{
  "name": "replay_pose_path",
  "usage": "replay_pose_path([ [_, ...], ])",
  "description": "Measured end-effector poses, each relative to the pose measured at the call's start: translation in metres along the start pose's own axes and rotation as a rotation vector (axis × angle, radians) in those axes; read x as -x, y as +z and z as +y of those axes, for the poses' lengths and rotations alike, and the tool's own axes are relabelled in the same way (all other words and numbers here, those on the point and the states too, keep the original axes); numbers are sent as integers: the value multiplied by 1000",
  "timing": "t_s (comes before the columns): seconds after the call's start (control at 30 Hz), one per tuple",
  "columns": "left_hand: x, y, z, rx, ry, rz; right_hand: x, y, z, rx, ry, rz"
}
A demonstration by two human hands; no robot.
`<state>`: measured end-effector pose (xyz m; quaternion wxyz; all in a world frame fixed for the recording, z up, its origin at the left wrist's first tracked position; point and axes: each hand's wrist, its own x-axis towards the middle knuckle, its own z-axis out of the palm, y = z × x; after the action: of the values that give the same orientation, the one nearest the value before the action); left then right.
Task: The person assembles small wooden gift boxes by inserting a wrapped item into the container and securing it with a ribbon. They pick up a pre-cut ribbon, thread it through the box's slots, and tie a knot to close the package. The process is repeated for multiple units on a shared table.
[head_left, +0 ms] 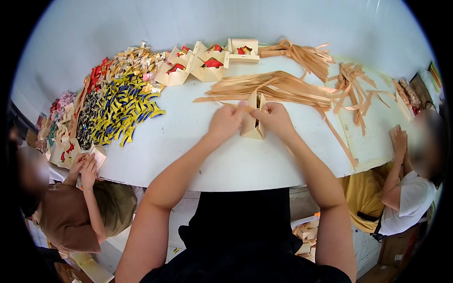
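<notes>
A small cream cardboard gift box (253, 131) stands on the white table in front of me, its top sides leaning together with a dark gap between them. A gold-tan ribbon runs over its top. My left hand (226, 123) is closed in a pinch on the ribbon at the upper left of the box, its fingertips slightly blurred. On the other side, my right hand (275, 118) pinches at the ribbon by the box's top edge; its fingers partly hide the ribbon. Just beyond both hands lies a thick bundle of loose gold-tan ribbons (278, 87).
Filled open boxes (207, 67) stand at the back. Left of them spreads a heap of yellow-and-blue wrapped sweets (125, 104). More ribbons (302, 55) lie back right. One co-worker (89, 172) handles a box at left; another (401, 193) sits at right.
</notes>
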<state>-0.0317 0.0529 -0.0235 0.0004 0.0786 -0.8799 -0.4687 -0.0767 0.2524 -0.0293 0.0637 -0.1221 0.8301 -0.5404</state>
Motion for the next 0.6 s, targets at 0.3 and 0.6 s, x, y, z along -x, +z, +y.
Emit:
replay_pose_path([
  [0.3,-9,30,-3,973,284,-8,8,9,-12,-134,-3,-71],
  [0.6,7,26,-2,843,-84,75,4,17,-1,-232,-44,-64],
])
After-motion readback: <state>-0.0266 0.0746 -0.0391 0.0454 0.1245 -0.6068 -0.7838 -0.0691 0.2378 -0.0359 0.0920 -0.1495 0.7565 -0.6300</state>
